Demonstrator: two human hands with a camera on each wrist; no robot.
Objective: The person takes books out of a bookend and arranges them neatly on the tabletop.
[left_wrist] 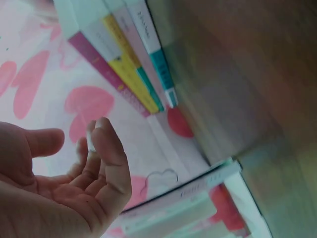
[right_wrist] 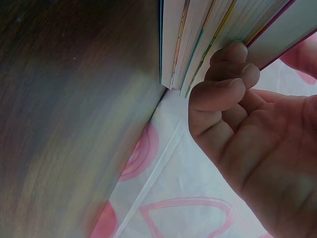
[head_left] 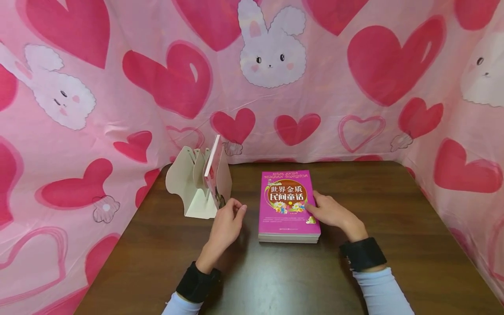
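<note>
A purple-pink book (head_left: pixel 289 205) lies on top of a stack at the table's centre. My right hand (head_left: pixel 332 212) grips its right edge, thumb on the cover. In the right wrist view, this hand's curled fingertips (right_wrist: pixel 235 54) are at the page edges beneath the thumb. The spines of the stacked books (left_wrist: pixel 133 64) show in the left wrist view. My left hand (head_left: pixel 228 223) is left of the stack, loosely curled with nothing between thumb and fingers. Just beyond it stands a cream bookstand (head_left: pixel 179 179), a thin book (head_left: pixel 213 162) upright in its right slot.
The dark wooden table (head_left: pixel 275 280) runs back to a pink cloth backdrop (head_left: pixel 330 83) with hearts and rabbits, which also closes in the left and right sides. A black band (head_left: pixel 363 253) goes round each wrist.
</note>
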